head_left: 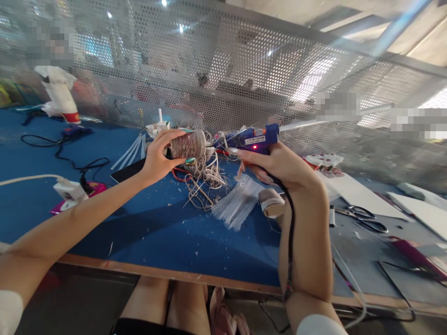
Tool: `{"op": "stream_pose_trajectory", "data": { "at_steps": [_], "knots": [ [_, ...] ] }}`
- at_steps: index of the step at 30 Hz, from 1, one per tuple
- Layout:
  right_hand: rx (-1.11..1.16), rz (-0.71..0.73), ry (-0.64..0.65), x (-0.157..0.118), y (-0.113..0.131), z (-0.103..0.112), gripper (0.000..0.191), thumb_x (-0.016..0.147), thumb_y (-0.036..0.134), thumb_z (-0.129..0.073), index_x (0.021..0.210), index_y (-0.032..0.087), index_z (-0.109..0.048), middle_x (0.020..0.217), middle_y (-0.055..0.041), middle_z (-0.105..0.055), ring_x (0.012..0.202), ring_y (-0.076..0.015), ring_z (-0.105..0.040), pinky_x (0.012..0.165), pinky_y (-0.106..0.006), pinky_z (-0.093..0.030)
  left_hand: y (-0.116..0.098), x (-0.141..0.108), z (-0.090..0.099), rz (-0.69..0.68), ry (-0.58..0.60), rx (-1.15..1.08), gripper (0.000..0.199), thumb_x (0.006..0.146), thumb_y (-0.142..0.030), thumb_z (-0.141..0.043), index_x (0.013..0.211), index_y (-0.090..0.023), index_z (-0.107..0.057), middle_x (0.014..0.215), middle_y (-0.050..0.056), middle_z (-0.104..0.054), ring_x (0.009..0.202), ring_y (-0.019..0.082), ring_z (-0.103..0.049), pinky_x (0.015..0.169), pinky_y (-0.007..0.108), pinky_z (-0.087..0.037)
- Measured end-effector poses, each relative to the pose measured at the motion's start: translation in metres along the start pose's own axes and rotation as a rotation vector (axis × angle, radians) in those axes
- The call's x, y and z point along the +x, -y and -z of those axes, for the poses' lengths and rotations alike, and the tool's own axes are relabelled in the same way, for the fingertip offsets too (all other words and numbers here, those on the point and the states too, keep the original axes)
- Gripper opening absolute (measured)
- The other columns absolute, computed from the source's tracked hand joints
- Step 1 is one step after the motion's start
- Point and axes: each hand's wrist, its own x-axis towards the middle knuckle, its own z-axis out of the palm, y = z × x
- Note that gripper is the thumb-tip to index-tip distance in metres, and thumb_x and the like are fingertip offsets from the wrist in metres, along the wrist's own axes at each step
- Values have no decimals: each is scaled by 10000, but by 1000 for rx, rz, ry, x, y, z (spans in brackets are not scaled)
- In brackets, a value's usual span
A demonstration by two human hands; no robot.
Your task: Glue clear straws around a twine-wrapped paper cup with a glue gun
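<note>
My left hand (pixel 162 156) grips a cylinder wrapped in brownish cord (pixel 187 144), held sideways above the blue table. Wrapped round the handle of a blue glue gun (pixel 256 139) is my right hand (pixel 272 163). The gun's red light is lit, and a long clear glue stick (pixel 314 123) sticks out of its back. Its nozzle points left at the right end of the cylinder; whether they touch is hard to tell. Below the cylinder lies a tangle of pale cords (pixel 209 174). A bundle of clear sticks (pixel 238 202) rests beneath the gun.
A perforated metal screen (pixel 223 65) stands behind the blue table (pixel 157 242). Scissors (pixel 363 214) and white boards (pixel 363 193) lie at right, a cord roll (pixel 272 204) near my right forearm. At left are a power strip with a white plug (pixel 70 193) and black cables.
</note>
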Motion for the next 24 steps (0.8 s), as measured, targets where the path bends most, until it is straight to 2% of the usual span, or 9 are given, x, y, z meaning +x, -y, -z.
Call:
{"op": "stream_pose_trajectory", "data": {
  "at_steps": [7,13,24],
  "knots": [
    [-45,-13,17,1,-3,3,437,792,530,-776,588,219,-547,366,64,-420,300,-58,-339,312,-247,-279,2,0,-2,72,59,-135,623,730,-460,-838,1269,-276,-586,1250,72,-671,1077,209,-690,832,338,-637],
    [-79,-22,14,0,-1,3,462,782,553,-777,582,225,-519,369,60,-425,308,-65,-351,320,-248,-288,3,0,-2,93,73,-150,637,729,-468,-835,1279,-273,-580,1256,83,-674,996,197,-710,819,342,-644],
    [-127,-24,3,1,0,4,463,797,471,-790,546,206,-504,381,53,-444,306,-45,-354,319,-231,-273,4,0,-3,81,72,-156,647,730,-473,-834,1287,-264,-582,1272,93,-669,1023,215,-714,827,365,-657]
  ]
}}
